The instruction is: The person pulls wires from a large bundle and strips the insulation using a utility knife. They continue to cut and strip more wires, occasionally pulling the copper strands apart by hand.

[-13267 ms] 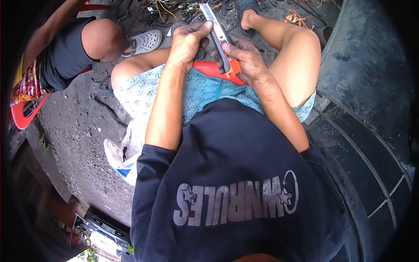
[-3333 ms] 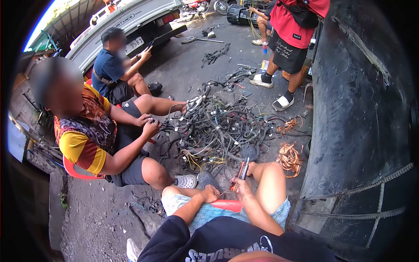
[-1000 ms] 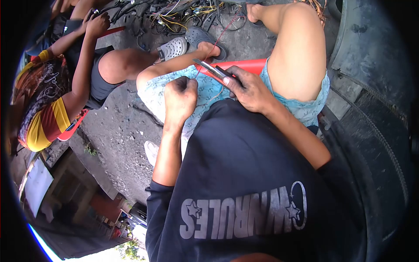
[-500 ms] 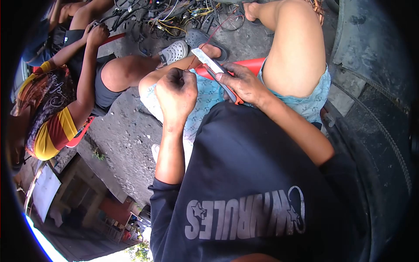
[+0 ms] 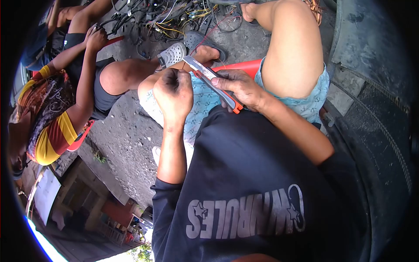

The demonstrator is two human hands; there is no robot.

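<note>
My left hand (image 5: 173, 95) is closed in a pinch, its thumb and fingers darkened, on a thin red wire (image 5: 211, 30). That wire runs up past the knife toward a pile of wires; its end inside the fingers is hidden. My right hand (image 5: 241, 88) grips a grey and orange utility knife (image 5: 215, 83) between thumb and fingers. The knife slants up and left, its blade end close above my left fingertips. Contact between blade and wire cannot be made out. Both hands are above my lap, over light blue patterned shorts (image 5: 201, 94).
Tangled wires (image 5: 174, 19) lie on the ground ahead. At the left sits a person in a striped shirt (image 5: 56, 135), hands on a dark cable. Red plastic (image 5: 244, 67) shows between my legs. A dark panel and a rope (image 5: 384, 126) are at the right.
The knife has shifted slightly left and down, so that its blade end is nearer my left hand. My left hand has moved slightly left and stays closed.
</note>
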